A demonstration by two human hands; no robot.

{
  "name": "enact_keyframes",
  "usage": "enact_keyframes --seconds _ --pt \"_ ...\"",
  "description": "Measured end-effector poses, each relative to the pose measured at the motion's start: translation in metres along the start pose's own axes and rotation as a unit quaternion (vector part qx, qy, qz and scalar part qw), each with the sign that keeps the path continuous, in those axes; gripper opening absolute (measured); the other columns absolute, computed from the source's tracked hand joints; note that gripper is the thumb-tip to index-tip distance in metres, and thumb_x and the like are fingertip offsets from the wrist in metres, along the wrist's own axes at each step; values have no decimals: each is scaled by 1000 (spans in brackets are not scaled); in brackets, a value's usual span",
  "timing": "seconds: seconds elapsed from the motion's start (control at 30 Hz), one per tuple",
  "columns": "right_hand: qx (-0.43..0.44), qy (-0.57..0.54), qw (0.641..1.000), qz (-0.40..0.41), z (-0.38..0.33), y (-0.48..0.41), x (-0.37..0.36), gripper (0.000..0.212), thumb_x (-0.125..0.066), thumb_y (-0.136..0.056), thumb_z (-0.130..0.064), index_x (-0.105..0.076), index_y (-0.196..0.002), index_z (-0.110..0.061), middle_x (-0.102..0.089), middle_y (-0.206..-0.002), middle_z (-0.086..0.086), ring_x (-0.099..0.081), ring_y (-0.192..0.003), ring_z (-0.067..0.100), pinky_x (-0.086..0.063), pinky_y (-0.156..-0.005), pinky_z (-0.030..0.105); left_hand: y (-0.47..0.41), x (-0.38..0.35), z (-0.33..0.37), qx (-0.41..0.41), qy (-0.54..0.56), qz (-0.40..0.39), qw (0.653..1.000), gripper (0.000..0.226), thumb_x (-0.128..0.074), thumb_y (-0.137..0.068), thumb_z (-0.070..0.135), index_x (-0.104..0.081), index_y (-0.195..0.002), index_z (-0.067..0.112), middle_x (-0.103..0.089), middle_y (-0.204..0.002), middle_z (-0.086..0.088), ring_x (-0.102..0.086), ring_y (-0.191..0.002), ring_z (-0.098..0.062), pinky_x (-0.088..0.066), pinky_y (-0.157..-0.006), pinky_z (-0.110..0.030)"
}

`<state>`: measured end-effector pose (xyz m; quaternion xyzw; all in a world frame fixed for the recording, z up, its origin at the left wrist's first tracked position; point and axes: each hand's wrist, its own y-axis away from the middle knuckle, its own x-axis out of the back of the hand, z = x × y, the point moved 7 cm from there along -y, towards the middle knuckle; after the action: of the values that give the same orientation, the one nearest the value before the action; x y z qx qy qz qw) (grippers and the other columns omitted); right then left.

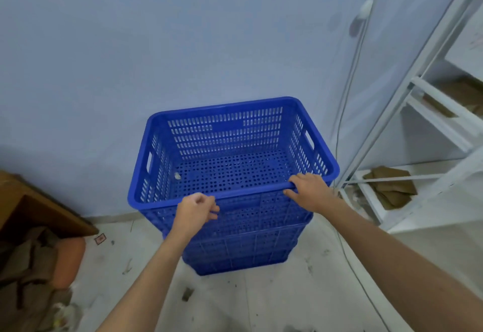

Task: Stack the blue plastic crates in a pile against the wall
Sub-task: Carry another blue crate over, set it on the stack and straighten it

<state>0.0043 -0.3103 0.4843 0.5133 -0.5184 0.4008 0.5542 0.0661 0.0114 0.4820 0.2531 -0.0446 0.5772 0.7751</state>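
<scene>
A pile of nested blue plastic crates stands on the floor with its back against the pale blue wall [130, 44]. The top crate [230, 107] is perforated, and only a small white scrap [177, 175] lies inside it. The lower crates [243, 253] show beneath it. My right hand [308, 192] grips the near rim towards the right corner, fingers lying over the edge. At the middle of the same rim is my left hand [196, 207], its fingers curled under the lip and the thumb on top.
A white metal shelf rack [431, 96] stands close to the right, with folded cardboard [392, 182] on its bottom shelf. A cable [350, 83] hangs down the wall between rack and crates. Wooden furniture [26, 201], an orange object [70, 261] and scraps fill the left corner.
</scene>
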Motion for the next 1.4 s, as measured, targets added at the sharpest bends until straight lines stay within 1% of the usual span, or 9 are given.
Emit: enact_keyframes --seconds 0.07,0.17,0.23,0.33,0.43,0.6,1.2,1.3,1.4 --pt "-4 -2 1000 20 1 -1 0 38 -41 -96 -59 -52 -93 -22 -48 -84 -5 -45 -79 20 -41 -87 40 6 22 18 -83 -126 107 983 32 -56 -86 46 -66 -70 20 -73 -67 5 -70 -67 -17 -58 -66 -40" --pt "9 -16 998 55 3 -3 -1 40 -45 -94 -60 -53 -84 -22 -50 -75 -6 -45 -71 20 -39 -84 41 14 47 34 -168 -286 212 919 34 -54 -82 57 -59 -69 26 -67 -66 14 -65 -67 -11 -45 -58 -30" --pt "36 -9 998 46 8 -4 -2 39 -46 -95 -59 -55 -85 -23 -52 -71 -6 -47 -65 20 -41 -83 40 8 52 28 -208 -376 179 885 29 -63 -84 55 -68 -90 27 -72 -87 13 -67 -83 -15 -50 -69 -33" --pt "61 10 998 18 16 -9 -2 37 -42 -97 -57 -56 -91 -24 -55 -74 -6 -51 -65 21 -42 -85 42 -7 59 1 -210 -492 99 839 48 -68 -88 45 -66 -124 14 -71 -106 -8 -65 -100 -32 -50 -90 -44" --pt "47 1 998 31 15 -7 -7 31 -40 -101 -50 -54 -96 -23 -54 -82 -4 -54 -77 24 -42 -87 44 -16 76 -10 -198 -525 102 822 32 -63 -93 30 -67 -118 10 -71 -100 -13 -66 -93 -37 -54 -83 -48" --pt "36 5 997 70 7 -8 -17 27 -38 -103 -42 -54 -112 -22 -58 -106 -1 -52 -96 28 -35 -89 43 -26 95 -4 -150 -595 51 788 23 -56 -96 27 -63 -116 19 -71 -110 -5 -66 -99 -27 -57 -79 -42" --pt "42 6 996 74 12 -18 -23 27 -38 -100 -48 -54 -109 -28 -56 -98 -6 -52 -92 22 -36 -87 40 -40 96 -12 -117 -610 39 783 28 -61 -84 9 -68 -109 19 -74 -108 -2 -69 -98 -23 -56 -86 -39" --pt "40 5 997 69 12 -15 -23 41 -34 -95 -62 -55 -107 -29 -56 -98 -7 -56 -95 22 -38 -87 40 -38 96 -17 -116 -588 41 799 28 -62 -84 8 -67 -110 16 -72 -111 -5 -67 -103 -25 -55 -88 -40" --pt "29 -25 997 68 16 -12 -23 71 -23 -84 -85 -58 -112 -29 -57 -103 -8 -55 -99 18 -38 -95 42 -34 92 -21 -132 -523 46 841 35 -63 -81 14 -66 -116 13 -68 -113 -9 -60 -107 -30 -49 -93 -39"
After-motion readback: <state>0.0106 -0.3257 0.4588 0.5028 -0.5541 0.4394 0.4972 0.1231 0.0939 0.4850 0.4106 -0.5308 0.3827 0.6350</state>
